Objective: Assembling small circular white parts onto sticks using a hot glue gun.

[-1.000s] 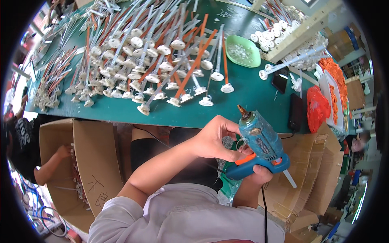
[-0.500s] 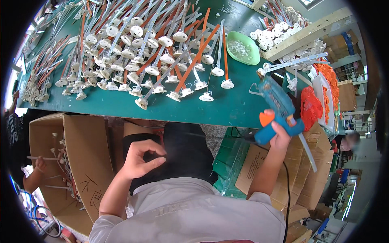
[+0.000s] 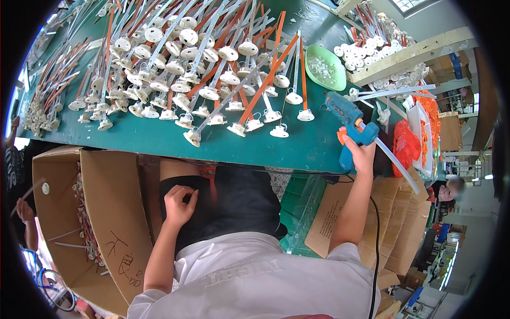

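Observation:
My right hand (image 3: 363, 154) is wrapped round the handle of a blue hot glue gun (image 3: 344, 109) with an orange trigger. A long translucent glue stick (image 3: 397, 166) sticks out of its back, and its nozzle points toward the far left, over the table's right part. Above my lap, my left hand (image 3: 179, 204) is loosely closed, fingers curled toward the thumb, with nothing seen in it. Many round white plastic bases with silver or orange strips (image 3: 193, 137) lie crowded on the green table (image 3: 159, 149) beyond my hands.
A light green bowl (image 3: 340, 80) of small white pieces is at the back right. A red plastic bag (image 3: 405, 146) lies beside a white tray. Cardboard boxes (image 3: 114, 212) flank me, and a black cord (image 3: 377, 234) hangs at my right. Another person's hand (image 3: 24, 210) is far left.
My right hand has moved the glue gun up and forward over the table's edge. My left hand has drawn back toward my lap and its fingers have curled closed.

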`<state>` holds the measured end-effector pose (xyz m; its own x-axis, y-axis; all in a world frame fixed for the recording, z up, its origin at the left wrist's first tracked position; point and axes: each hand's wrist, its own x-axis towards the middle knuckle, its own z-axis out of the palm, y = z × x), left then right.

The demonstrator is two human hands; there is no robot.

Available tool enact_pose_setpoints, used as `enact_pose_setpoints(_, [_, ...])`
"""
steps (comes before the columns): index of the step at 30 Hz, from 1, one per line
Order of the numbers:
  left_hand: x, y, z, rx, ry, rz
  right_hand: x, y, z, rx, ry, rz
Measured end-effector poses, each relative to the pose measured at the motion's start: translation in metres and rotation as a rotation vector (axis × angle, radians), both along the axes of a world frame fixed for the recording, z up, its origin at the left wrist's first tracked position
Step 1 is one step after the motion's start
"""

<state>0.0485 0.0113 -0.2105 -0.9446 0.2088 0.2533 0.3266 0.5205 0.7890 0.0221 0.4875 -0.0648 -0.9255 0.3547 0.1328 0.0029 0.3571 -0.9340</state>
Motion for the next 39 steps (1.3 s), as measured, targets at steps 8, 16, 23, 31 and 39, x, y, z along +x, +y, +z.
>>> enact_pose_setpoints(8, [-0.021, -0.009, -0.006, 0.058, -0.139, 0.038, 0.010, -0.019, 0.013, 0.202, -0.090, -0.021])
enact_pose_setpoints(16, [-0.028, -0.010, -0.022, 0.067, -0.103, 0.046, 0.064, -0.091, 0.004, 0.527, 0.440, -0.582])
enact_pose_setpoints(23, [0.009, -0.042, 0.058, -0.022, 0.044, -0.210, -0.023, -0.265, -0.004, 0.431, 0.702, 0.662])
enact_pose_setpoints(31, [0.070, -0.207, 0.189, -0.608, 0.275, 0.380, -0.096, -0.407, 0.014, 0.323, 0.777, 0.996])
enact_pose_setpoints(39, [0.107, -0.217, 0.131, -0.523, -0.419, 0.390, -0.132, -0.505, 0.007, 0.108, 0.675, 1.081])
